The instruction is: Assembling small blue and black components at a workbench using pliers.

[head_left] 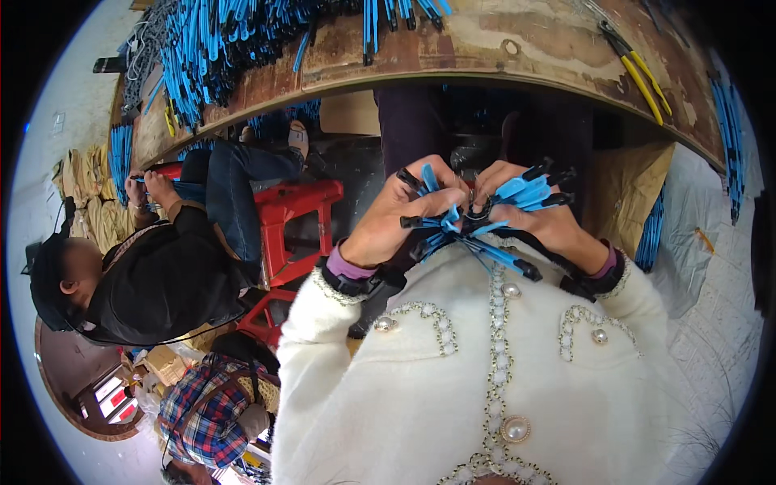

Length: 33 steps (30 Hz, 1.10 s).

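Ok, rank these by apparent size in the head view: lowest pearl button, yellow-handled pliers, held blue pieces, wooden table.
1. Wooden table
2. Blue pieces, taken together, in left hand and right hand
3. Yellow-handled pliers
4. Lowest pearl button

Slim bright-blue plastic strips (529, 192) are showing black ends (528, 271), the fuzzy white long-sleeved jacket (428, 392) is bearing white-and-gold trim (498, 356), the curved brown wooden tabletop (477, 40) is showing pale blotches, the angular red plastic stool (326, 230) is showing plain, and a co-worker's plaid cloth shirt (202, 416) is mixing red, blue and white.
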Tool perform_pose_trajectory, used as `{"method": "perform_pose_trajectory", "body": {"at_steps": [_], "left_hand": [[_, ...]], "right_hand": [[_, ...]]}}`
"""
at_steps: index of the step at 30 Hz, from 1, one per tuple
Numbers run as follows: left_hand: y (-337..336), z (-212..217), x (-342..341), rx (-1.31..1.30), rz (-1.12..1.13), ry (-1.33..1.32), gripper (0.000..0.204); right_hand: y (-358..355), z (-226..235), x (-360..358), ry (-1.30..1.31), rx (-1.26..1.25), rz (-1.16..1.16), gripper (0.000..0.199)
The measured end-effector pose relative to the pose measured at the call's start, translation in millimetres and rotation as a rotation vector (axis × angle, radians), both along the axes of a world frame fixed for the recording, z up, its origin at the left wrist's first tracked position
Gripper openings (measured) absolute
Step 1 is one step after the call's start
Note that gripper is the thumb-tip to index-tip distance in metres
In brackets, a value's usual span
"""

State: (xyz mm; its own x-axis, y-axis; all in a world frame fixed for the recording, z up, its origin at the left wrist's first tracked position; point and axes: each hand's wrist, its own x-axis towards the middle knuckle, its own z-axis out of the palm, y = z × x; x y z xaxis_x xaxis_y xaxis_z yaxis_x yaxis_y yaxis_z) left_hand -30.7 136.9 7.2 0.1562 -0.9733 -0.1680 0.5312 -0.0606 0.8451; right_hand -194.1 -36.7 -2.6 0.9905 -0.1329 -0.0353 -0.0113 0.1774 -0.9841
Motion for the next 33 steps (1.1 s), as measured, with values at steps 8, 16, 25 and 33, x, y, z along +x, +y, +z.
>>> {"method": "perform_pose_trajectory", "body": {"at_steps": [8, 16, 25, 33], "left_hand": [[-9.9, 2.8, -0.9, -0.043, -0.049, -0.160, 0.030], [-27.1, 17.4, 4.0, 0.219, 0.025, -0.329, 0.025], [-10.9, -3.4, 5.8, 0.151, -0.072, -0.377, 0.026], [-21.9, -27.6, 64.7, 0.011, -0.066, -0.107, 0.032]], "right_hand": [[-1.4, 1.5, 9.7, 0.104, 0.143, -0.150, 0.029], [1.8, 12.1, 12.5, 0.127, 0.200, -0.145, 0.026], [-6.5, 16.4, -0.2, 0.147, 0.223, -0.045, 0.034], [-188.5, 96.9, 124.5, -0.015, -1.022, 0.183, 0.017]]}}
